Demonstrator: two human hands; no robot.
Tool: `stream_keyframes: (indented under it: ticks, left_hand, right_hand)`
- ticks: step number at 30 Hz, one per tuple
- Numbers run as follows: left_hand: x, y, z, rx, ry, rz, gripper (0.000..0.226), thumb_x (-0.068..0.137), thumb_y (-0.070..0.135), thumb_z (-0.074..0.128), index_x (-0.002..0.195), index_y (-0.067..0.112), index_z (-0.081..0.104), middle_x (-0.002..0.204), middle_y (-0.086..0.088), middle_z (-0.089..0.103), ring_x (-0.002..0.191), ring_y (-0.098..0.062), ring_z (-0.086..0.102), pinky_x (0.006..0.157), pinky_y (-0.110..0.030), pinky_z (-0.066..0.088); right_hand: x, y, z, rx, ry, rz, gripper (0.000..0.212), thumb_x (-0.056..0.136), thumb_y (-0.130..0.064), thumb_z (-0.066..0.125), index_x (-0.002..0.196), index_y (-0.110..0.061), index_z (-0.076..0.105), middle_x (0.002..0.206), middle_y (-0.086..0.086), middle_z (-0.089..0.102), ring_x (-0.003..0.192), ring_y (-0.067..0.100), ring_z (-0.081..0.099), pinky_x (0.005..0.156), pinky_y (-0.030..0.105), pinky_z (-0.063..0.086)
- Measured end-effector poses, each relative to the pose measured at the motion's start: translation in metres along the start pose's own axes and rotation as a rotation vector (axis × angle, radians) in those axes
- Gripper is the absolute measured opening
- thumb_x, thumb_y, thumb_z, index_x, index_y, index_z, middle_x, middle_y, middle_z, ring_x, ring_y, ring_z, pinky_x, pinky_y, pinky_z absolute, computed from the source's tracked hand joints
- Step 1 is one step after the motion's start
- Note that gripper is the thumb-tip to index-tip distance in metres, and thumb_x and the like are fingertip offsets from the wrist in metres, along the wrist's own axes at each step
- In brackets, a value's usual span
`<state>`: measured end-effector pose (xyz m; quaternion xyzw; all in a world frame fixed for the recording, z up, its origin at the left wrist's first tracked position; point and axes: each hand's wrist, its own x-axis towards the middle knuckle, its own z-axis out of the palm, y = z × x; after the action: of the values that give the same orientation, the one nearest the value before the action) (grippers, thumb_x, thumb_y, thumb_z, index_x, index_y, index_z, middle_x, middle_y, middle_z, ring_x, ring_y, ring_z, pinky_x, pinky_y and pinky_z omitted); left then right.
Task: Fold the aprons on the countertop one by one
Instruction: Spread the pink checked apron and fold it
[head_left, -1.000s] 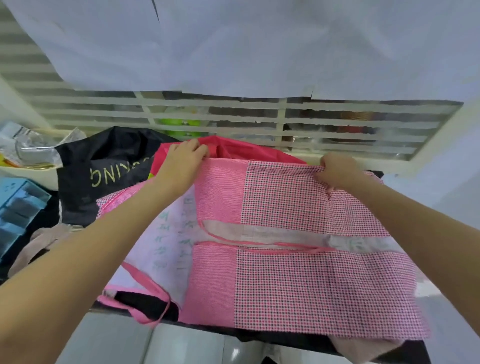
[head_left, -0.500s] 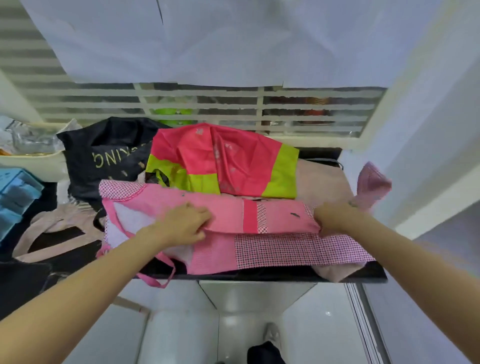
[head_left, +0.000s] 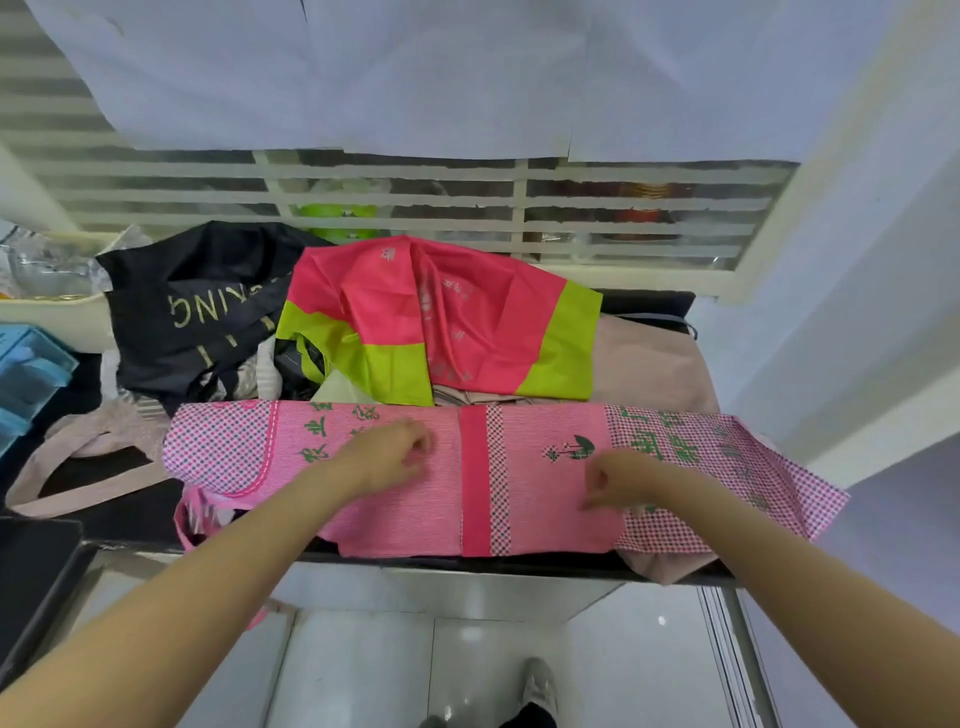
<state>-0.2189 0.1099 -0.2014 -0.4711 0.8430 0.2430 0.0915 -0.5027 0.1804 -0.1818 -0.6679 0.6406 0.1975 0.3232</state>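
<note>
A pink checked apron (head_left: 540, 499) with green characters lies folded into a long strip along the front edge of the dark countertop (head_left: 124, 519). Its right end hangs past the counter's corner. My left hand (head_left: 387, 457) rests on the strip's left half with loosely curled fingers. On the right half sits my right hand (head_left: 610, 480), fingertips down on the cloth. Neither hand visibly grips a fold. Behind lie a red and lime apron (head_left: 441, 322), a black apron (head_left: 197, 312) with gold letters and a beige apron (head_left: 649, 364), all crumpled.
A barred window (head_left: 519, 208) closes the back of the counter and a white wall (head_left: 857, 312) stands close on the right. A blue tray (head_left: 26, 374) and beige straps (head_left: 78, 457) sit at the left. Tiled floor and my shoe (head_left: 540, 691) lie below the front edge.
The pink apron's far edge was brought toward me and laid down, making a flat strip. Both hands moved from the fold's edge onto its top.
</note>
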Motion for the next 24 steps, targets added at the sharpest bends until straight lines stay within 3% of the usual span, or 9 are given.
stream_keyframes:
  ticks: [3, 7, 10, 14, 19, 24]
  left_hand:
    - [0.016, 0.011, -0.002, 0.13, 0.037, -0.066, 0.05, 0.092, 0.01, 0.047, 0.141, 0.011, 0.036, 0.141, -0.006, 0.038, 0.123, -0.026, 0.045, 0.097, -0.035, 0.042]
    - [0.045, 0.039, 0.004, 0.127, 0.05, -0.019, 0.048, 0.093, 0.007, 0.04, 0.14, 0.008, 0.037, 0.14, -0.01, 0.039, 0.123, -0.027, 0.046, 0.097, -0.034, 0.039]
    - [0.071, 0.066, 0.008, 0.106, 0.064, 0.006, 0.049, 0.09, 0.007, 0.042, 0.139, 0.01, 0.039, 0.139, -0.009, 0.038, 0.123, -0.031, 0.046, 0.098, -0.04, 0.04]
    - [0.107, 0.1, 0.012, 0.137, 0.067, -0.037, 0.041, 0.097, 0.019, 0.039, 0.136, 0.007, 0.04, 0.132, -0.013, 0.042, 0.115, -0.034, 0.052, 0.091, -0.043, 0.044]
    - [0.12, 0.105, 0.017, 0.113, 0.14, -0.121, 0.033, 0.098, 0.025, 0.043, 0.122, 0.004, 0.048, 0.125, -0.014, 0.049, 0.109, -0.033, 0.054, 0.086, -0.039, 0.041]
    - [0.115, 0.082, 0.001, 0.118, 0.052, -0.097, 0.024, 0.097, 0.022, 0.046, 0.109, 0.004, 0.055, 0.113, -0.016, 0.061, 0.108, -0.03, 0.056, 0.083, -0.035, 0.039]
  right_hand:
    - [0.024, 0.002, -0.01, -0.033, 0.212, -0.093, 0.032, 0.092, -0.025, 0.055, 0.116, -0.003, 0.052, 0.116, 0.012, 0.05, 0.108, 0.024, 0.05, 0.082, 0.028, 0.038]
    - [0.048, 0.009, -0.006, -0.052, 0.237, -0.138, 0.052, 0.092, -0.021, 0.054, 0.138, -0.006, 0.037, 0.14, 0.015, 0.033, 0.129, 0.031, 0.038, 0.106, 0.035, 0.033]
    - [0.054, 0.023, -0.008, -0.131, 0.279, -0.125, 0.048, 0.092, -0.016, 0.048, 0.139, -0.01, 0.036, 0.144, 0.011, 0.031, 0.129, 0.032, 0.034, 0.105, 0.04, 0.035]
    - [0.053, 0.068, -0.011, -0.26, 0.409, 0.053, 0.038, 0.093, -0.015, 0.041, 0.131, -0.014, 0.041, 0.134, 0.008, 0.04, 0.124, 0.03, 0.037, 0.098, 0.041, 0.037]
    - [0.051, 0.119, -0.006, -0.222, 0.344, 0.164, 0.043, 0.092, -0.014, 0.04, 0.135, -0.017, 0.035, 0.141, 0.009, 0.033, 0.128, 0.032, 0.034, 0.103, 0.045, 0.032]
    - [0.061, 0.121, -0.007, -0.287, 0.287, 0.112, 0.038, 0.096, -0.017, 0.037, 0.134, -0.012, 0.038, 0.136, 0.013, 0.038, 0.126, 0.031, 0.038, 0.101, 0.044, 0.034]
